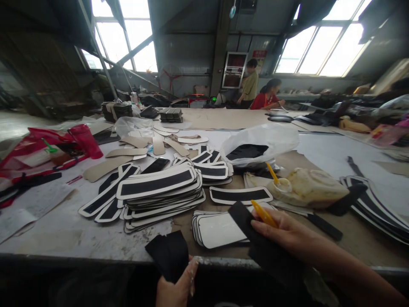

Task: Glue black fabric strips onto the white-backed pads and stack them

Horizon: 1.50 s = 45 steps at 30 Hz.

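My left hand [178, 282] is closed around several black strips [171, 251] at the table's front edge. My right hand [284, 228] pinches a black strip [242, 216] and a yellow plastic tool [263, 214], whose lower end is hidden. Just beyond the right hand lies a short stack of white curved pieces [220, 230]. A single white piece with a black strip on it [241, 195] rests behind that stack. To the left rises a tall pile of such black-centred pieces [158, 183].
A stained plastic container [316, 187] lies on its side, a second yellow tool [272, 172] in its opening. Behind it sits a clear bag [262, 143] with black material. More curved pieces [380, 209] are at right, a pink cup [85, 141] at left. Two people [266, 97] are at the back.
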Each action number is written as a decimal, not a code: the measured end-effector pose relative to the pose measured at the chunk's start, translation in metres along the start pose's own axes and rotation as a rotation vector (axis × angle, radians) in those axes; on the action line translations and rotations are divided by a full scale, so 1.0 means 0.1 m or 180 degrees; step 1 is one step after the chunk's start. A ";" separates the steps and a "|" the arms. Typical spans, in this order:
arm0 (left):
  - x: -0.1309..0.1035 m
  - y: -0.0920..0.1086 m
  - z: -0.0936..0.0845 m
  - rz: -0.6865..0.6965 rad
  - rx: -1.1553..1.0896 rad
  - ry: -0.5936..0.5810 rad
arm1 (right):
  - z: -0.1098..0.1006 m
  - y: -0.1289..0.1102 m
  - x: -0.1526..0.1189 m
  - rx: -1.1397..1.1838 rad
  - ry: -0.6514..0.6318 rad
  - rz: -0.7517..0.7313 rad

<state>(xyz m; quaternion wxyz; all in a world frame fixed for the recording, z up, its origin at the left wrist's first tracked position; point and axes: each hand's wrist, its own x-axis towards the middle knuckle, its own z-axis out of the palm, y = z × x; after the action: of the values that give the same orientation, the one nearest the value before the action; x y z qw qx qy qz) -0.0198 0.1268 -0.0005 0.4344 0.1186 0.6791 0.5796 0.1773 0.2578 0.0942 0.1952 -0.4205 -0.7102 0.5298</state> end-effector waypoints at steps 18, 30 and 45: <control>0.36 0.12 0.26 -0.0095 0.0671 -0.0376 | 0.30 -0.16 0.48 -0.1443 -0.1231 -0.0446; 0.46 0.13 0.22 -0.0253 0.0750 -0.0651 | 0.53 0.06 0.96 -0.2193 -0.1267 0.0367; 0.52 0.26 0.33 -0.0166 0.0796 -0.0446 | 0.61 -0.06 0.92 -0.2711 -0.1151 0.0066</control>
<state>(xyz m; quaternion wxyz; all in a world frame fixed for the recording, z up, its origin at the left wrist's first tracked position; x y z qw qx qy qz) -0.0358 0.1919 0.0009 0.4775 0.1942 0.7169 0.4693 0.0784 0.2957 0.0617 -0.1273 -0.3713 -0.8830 0.2576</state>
